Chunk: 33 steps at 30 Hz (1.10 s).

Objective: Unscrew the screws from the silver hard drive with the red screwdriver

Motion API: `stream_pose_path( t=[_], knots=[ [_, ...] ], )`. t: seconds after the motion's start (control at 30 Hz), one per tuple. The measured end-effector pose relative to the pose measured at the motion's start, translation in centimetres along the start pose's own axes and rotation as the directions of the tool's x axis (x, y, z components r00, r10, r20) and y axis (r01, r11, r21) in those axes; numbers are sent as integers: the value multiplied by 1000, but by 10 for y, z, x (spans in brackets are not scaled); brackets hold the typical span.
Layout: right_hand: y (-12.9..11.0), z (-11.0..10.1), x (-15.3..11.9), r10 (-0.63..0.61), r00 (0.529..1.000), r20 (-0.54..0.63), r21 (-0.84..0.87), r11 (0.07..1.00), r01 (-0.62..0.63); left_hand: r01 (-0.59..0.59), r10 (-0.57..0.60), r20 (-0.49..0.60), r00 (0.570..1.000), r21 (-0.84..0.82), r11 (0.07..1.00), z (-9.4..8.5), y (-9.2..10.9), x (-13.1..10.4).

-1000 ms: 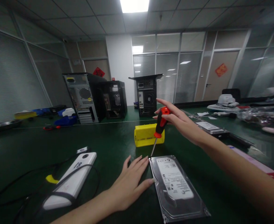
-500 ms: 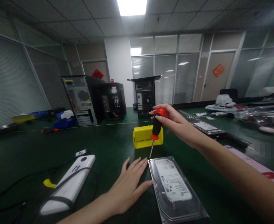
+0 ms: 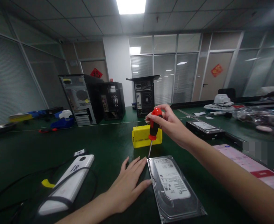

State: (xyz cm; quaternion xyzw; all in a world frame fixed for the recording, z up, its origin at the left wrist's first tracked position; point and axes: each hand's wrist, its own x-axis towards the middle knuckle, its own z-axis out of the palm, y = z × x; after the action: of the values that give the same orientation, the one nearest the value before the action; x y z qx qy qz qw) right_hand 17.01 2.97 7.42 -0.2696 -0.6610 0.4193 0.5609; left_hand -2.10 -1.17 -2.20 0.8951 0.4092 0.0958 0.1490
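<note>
I have the right hand (image 3: 166,121) grasping a red-and-black-handled screwdriver (image 3: 154,127) with a metal shaft, its tip at the upper-left corner of a silver, rectangular metal hard drive (image 3: 174,186), lower right of centre in the frame. My left hand (image 3: 128,183), released and spread, rests its thumb at the drive's left edge; a yellow plastic box (image 3: 139,137) stands mid-frame.

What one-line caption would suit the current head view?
Right hand holds a screwdriver at the drive's far-left corner; left hand lies along its left edge.
</note>
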Motion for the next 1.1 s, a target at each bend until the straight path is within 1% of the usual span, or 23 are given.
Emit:
stream_pose_path(
  t=[0.13,0.23,0.27,0.33,0.43,0.5,0.6,0.7,0.77,0.87,0.97,1.03,1.1],
  knots=[
    [-7,0,2,66,997,42,15,998,-67,-11,11,-22,1000,0,1000,1,-1,0],
    [-4,2,9,104,990,91,60,992,-110,-11,11,-29,1000,-1,1000,0,0,0],
    [0,3,12,90,992,93,89,991,-99,-7,7,-28,1000,-1,1000,0,0,0],
    [10,7,20,28,997,67,125,992,-36,7,-7,-16,1000,-2,1000,0,0,1],
    [27,15,31,-36,999,-29,135,990,40,17,-17,-4,1000,-4,1000,1,-1,1],
    [33,21,36,-53,997,-56,188,980,62,10,-10,-11,1000,-4,1000,2,-2,2],
    [33,29,38,-46,999,-7,250,967,46,1,-1,-13,1000,-2,1000,3,-4,2],
    [28,28,36,0,999,44,288,958,-13,-3,3,0,1000,-6,1000,3,-4,2],
    [27,25,34,13,1000,25,308,951,-20,-1,1,2,1000,-11,1000,2,-3,1],
    [29,21,34,-6,1000,-28,329,944,15,10,-10,5,1000,-10,1000,2,-2,2],
    [33,23,35,-21,998,-63,323,946,41,12,-12,14,1000,-5,1000,2,-2,2],
    [34,24,36,-31,996,-79,306,951,54,11,-11,19,1000,-8,1000,2,-2,2],
    [34,24,37,-23,998,-64,297,954,41,8,-8,19,1000,-14,1000,2,-3,2]
  ],
)
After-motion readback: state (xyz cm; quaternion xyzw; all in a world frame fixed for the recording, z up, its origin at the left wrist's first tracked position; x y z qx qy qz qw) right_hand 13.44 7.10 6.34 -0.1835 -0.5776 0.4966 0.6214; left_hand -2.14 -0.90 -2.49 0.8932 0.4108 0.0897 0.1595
